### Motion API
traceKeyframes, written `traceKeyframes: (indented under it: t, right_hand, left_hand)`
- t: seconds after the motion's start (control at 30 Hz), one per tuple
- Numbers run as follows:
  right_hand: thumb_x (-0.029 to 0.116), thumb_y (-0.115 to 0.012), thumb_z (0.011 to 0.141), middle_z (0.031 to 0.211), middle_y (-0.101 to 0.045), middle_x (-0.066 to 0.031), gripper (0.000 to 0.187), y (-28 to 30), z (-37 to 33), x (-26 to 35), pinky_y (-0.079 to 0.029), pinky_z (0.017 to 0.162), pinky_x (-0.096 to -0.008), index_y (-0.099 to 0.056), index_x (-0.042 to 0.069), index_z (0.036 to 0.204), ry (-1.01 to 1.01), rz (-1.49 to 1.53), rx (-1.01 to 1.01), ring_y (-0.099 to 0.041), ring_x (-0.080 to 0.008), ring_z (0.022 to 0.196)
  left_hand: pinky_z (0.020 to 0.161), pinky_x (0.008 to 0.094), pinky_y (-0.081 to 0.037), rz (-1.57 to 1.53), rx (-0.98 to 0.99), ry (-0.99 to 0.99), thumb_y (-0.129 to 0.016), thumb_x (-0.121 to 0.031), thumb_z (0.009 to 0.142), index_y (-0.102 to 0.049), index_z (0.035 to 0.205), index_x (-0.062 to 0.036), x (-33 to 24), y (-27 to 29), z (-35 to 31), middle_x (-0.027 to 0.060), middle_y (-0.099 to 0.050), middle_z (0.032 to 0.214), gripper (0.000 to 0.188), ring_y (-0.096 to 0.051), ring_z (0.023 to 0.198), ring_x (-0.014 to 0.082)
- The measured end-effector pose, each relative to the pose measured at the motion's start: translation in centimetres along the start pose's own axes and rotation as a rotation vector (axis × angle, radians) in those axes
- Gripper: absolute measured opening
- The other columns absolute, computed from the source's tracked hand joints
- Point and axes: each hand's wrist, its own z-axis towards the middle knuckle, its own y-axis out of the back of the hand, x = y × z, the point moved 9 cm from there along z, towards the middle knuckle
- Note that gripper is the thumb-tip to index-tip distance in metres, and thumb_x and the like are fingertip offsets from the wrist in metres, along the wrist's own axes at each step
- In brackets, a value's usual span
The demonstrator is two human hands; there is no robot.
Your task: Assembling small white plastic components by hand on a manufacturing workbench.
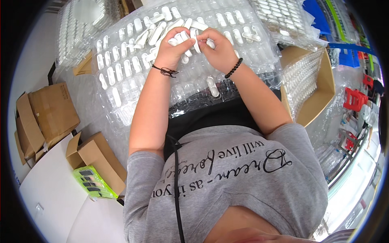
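My left hand (170, 52) is closed around several small white oblong plastic pieces (185, 41) above the middle of the clear tray. Close beside it, my right hand (219, 49) pinches one white oblong plastic piece (195, 39) upright between thumb and fingers. Beneath both hands lies the clear plastic blister tray (182, 83), with rows of similar white pieces (118, 71) in its pockets at the left and far right. A loose heap of white pieces (155, 35) rests on the tray just beyond my left hand. One more piece (212, 86) sits near the tray's front edge.
Stacked trays of white pieces (279, 14) stand at the far right, and another stack (79, 36) at the far left. An open cardboard box (320, 103) holding clear trays is on the right. More cardboard boxes (54, 109) are at the left. Red stools (355, 99) stand farther right.
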Motion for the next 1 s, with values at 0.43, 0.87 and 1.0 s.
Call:
traceKeyframes:
  t: [0.43,0.87,1.0]
  right_hand:
    - [0.005,-0.062,0.084,0.093,-0.061,-0.0087,0.021,1.5,-0.4,1.8,-0.049,0.073,-0.0337,-0.064,0.007,0.105,0.096,-0.111,-0.069,-0.061,-0.0244,0.083]
    - [0.001,-0.064,0.079,0.085,-0.061,-0.0063,0.012,2.0,-0.6,1.4,-0.048,0.063,-0.0291,-0.069,0.003,0.090,0.113,-0.076,-0.206,-0.061,-0.0210,0.073]
    - [-0.001,-0.062,0.079,0.084,-0.061,-0.0080,0.009,2.1,-0.7,1.5,-0.049,0.062,-0.0308,-0.067,0.002,0.086,0.132,-0.099,-0.241,-0.062,-0.0233,0.073]
  left_hand:
    - [0.076,0.0219,-0.044,-0.034,-0.060,0.069,-0.073,-0.004,0.079,-0.062,0.101,-0.0105,0.0,-0.7,0.3,-0.0026,-0.061,0.093,0.025,-0.056,0.087,0.0068]
    - [0.077,0.0226,-0.045,0.041,-0.097,0.009,-0.074,-0.005,0.078,-0.063,0.101,-0.0088,0.2,-0.6,0.5,-0.0022,-0.062,0.096,0.025,-0.057,0.088,0.0074]
    - [0.072,0.0236,-0.049,0.099,-0.093,-0.013,-0.069,-0.003,0.082,-0.060,0.105,-0.0082,-0.1,-0.7,0.5,-0.0004,-0.061,0.093,0.025,-0.059,0.084,0.0086]
